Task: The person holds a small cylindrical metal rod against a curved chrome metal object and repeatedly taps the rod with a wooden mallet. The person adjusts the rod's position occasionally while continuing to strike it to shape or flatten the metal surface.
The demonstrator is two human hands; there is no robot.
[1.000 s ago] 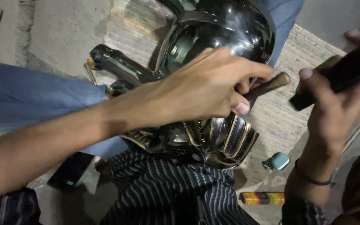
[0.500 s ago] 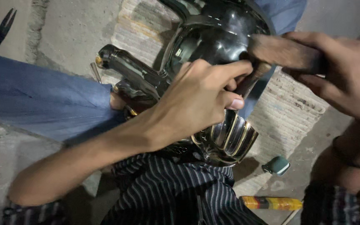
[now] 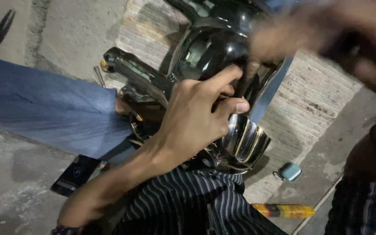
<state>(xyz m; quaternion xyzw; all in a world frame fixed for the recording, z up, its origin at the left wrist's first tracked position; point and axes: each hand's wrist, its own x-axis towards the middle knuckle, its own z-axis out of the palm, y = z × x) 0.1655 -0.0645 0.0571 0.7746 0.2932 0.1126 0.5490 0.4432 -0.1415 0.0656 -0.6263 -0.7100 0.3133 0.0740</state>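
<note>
Centrally, a dark, glossy metal vessel with a ribbed, gold-lined base [image 3: 240, 143] and a long curved spout [image 3: 140, 76] rests tilted across the person's lap, on black cloth with thin white stripes [image 3: 188, 204]. The left hand [image 3: 196, 117] lies over the vessel's lower body; its fingers [image 3: 233, 106] are curled closed around a thin dark rod-like part set against the shiny surface, the thumb pressed along the front. The right hand [image 3: 327, 35], heavily blurred at upper right, hovers just above the vessel's bulging upper body; whether its fingers are open or closed cannot be told. A flat grey metal strip [image 3: 268, 93] runs down from the right hand, beside the left fingertips. A blue denim leg [image 3: 48, 113] lies left of the spout. On the concrete floor [image 3: 18, 187] sit a dark flat phone-like slab [image 3: 72, 174], a small pale blue-grey object [image 3: 289, 172], and a yellow and orange cylinder [image 3: 283, 211]; a woven mat [image 3: 310, 100] lies beneath the vessel.
</note>
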